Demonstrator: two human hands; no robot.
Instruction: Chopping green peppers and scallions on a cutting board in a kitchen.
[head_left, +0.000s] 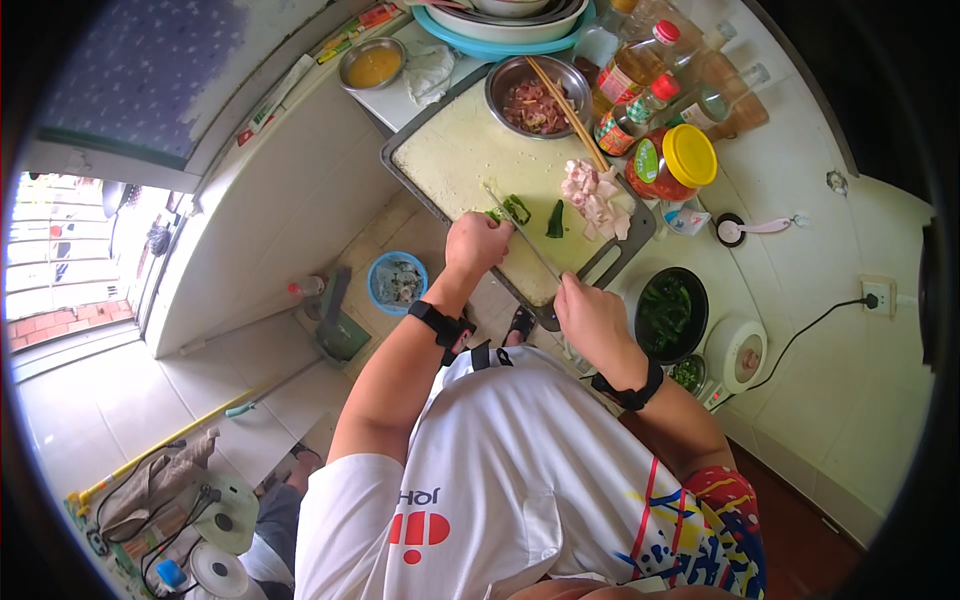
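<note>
My right hand is shut around the handle of a kitchen knife, whose thin blade runs up and left across the cutting board. My left hand presses green pepper to the board, its bent fingers close against the blade. Cut green pepper lies just past the blade. A separate dark green pepper piece rests to its right. Beyond that is a pile of pale, fatty sliced meat. My left fingertips are partly hidden.
A steel bowl of sliced meat with chopsticks stands on the board's far end. Bottles and a yellow-lidded jar line the right side. A black pan of green peppers sits nearer me. A blue bin stands on the floor.
</note>
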